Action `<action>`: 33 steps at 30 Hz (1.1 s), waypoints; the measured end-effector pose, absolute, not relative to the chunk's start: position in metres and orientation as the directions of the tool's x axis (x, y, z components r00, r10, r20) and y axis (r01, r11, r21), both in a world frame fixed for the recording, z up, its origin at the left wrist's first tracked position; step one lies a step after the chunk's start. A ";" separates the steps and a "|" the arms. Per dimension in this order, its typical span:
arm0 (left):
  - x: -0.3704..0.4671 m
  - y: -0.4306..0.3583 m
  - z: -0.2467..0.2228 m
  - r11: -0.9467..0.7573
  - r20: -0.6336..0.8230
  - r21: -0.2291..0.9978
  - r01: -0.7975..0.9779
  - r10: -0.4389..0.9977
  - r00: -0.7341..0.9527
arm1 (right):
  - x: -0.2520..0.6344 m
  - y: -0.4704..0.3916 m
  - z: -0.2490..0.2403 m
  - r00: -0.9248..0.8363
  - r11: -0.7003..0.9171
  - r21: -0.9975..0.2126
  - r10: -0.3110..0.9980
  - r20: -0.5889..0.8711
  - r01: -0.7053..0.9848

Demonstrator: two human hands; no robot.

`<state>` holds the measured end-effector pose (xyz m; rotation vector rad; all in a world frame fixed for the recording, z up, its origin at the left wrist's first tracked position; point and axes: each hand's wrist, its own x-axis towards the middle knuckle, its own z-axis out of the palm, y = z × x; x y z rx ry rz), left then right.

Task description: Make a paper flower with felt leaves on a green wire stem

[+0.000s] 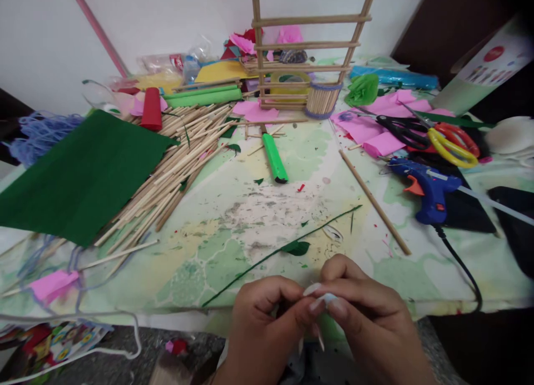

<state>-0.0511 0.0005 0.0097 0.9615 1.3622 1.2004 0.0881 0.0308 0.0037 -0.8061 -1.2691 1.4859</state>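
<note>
My left hand (267, 324) and my right hand (371, 318) meet at the table's front edge, fingertips pinched together. Between them is a small pale blue piece (329, 298), mostly covered by the fingers; I cannot make out what it is. Just beyond the hands, a thin green stem (258, 263) with a dark green leaf (298, 248) lies diagonally on the table cloth (217, 229). A green box cutter (274, 157) lies farther back, near the middle.
Wooden sticks (179, 162) and a dark green sheet (83, 176) cover the left. At right are a blue glue gun (429, 184) with its cord, scissors (453, 146) and pink paper (384, 115). A stick rack (306, 44) stands behind a small stick cup (323, 100).
</note>
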 end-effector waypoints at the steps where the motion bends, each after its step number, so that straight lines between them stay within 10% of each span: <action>1: -0.051 0.002 0.009 0.127 -0.121 0.992 0.026 0.980 -0.159 | 0.084 0.030 0.003 -0.266 -0.001 -0.951 0.960 0.086 -0.310; 10: -0.050 0.018 0.015 -0.349 0.451 0.678 0.647 0.892 0.009 | 0.067 0.039 0.005 -0.213 -0.278 -0.801 0.958 -0.191 -0.530; 16: -0.054 0.015 0.010 -0.445 0.515 0.635 0.631 0.853 0.083 | 0.086 0.038 0.001 0.129 0.395 -0.910 0.903 0.409 0.124; 25: -0.062 0.015 0.010 -0.484 0.622 0.481 0.731 0.776 0.105 | 0.119 0.052 0.012 -0.426 0.544 -0.804 0.803 0.416 0.240; 33: -0.063 0.014 0.012 -0.471 0.564 0.344 0.812 0.795 0.223 | 0.113 0.051 0.013 -0.452 0.566 -0.734 0.803 0.388 0.375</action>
